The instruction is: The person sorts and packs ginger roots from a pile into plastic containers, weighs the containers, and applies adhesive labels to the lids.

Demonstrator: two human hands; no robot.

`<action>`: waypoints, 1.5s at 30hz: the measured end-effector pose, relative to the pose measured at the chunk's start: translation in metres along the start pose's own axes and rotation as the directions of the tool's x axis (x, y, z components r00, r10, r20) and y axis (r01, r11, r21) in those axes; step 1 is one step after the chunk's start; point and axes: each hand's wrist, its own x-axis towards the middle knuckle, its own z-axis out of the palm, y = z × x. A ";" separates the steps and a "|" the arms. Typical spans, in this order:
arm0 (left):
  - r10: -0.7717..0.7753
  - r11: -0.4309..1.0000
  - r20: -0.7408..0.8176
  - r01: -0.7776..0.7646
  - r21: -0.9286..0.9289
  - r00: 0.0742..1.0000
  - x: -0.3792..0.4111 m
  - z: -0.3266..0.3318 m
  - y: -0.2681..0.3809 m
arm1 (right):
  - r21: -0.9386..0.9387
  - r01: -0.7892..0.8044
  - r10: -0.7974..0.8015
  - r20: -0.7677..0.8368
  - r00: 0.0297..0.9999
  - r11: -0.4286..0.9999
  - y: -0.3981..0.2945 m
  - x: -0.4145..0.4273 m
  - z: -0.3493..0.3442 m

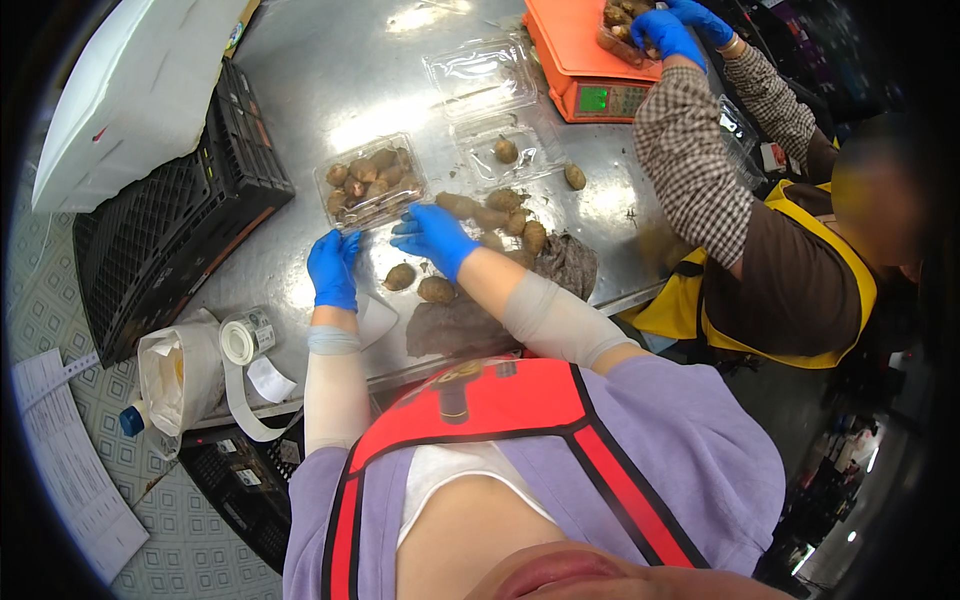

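Note:
My left hand (333, 270), in a blue glove, is at the near left corner of a clear plastic clamshell box (373, 182) filled with small brown taro corms (365, 170). Near the box's lower right corner is my right hand (433, 236), also blue-gloved, palm turned inward and fingers extended. Whether either hand touches the box is hard to tell. Loose taro corms (534, 236) lie beyond and beside my right wrist, with two more (436, 289) between my forearms. A second clamshell box (491, 142), its lid open, holds one corm.
A co-worker's gloved hands (667, 34) hold a filled box over an orange scale (592, 45). Black crates (251, 150) and white foam (135, 90) stand left. A label roll (247, 337), a paper bag (180, 371) and dark cloths (566, 266) lie near the table's front edge.

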 end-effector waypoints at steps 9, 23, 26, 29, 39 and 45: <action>0.022 0.997 0.052 -0.025 0.068 0.998 -0.010 -0.007 -0.006 | -0.163 0.122 -0.147 -0.151 0.977 0.979 -0.004 0.023 0.017; -0.153 0.977 0.074 0.162 -0.136 0.985 -0.003 -0.024 0.011 | -0.112 -0.074 0.066 -0.075 0.995 0.991 -0.020 -0.005 0.017; -0.336 0.922 0.218 0.367 -0.125 0.916 -0.015 -0.010 0.018 | -0.232 -0.052 0.024 -0.122 0.992 0.971 -0.025 0.001 0.019; -0.390 0.887 0.272 0.438 -0.146 0.880 -0.020 0.010 0.011 | -0.272 -0.040 -0.003 -0.156 0.988 0.961 -0.024 0.004 0.022; -0.245 0.935 0.221 0.291 -0.203 0.944 -0.026 0.042 0.029 | -0.399 0.204 -0.229 -0.015 0.973 0.894 -0.032 -0.008 0.050; -0.304 0.945 0.175 0.320 -0.069 0.937 -0.010 0.015 0.055 | -0.368 0.166 -0.202 -0.062 0.977 0.915 -0.052 0.015 0.056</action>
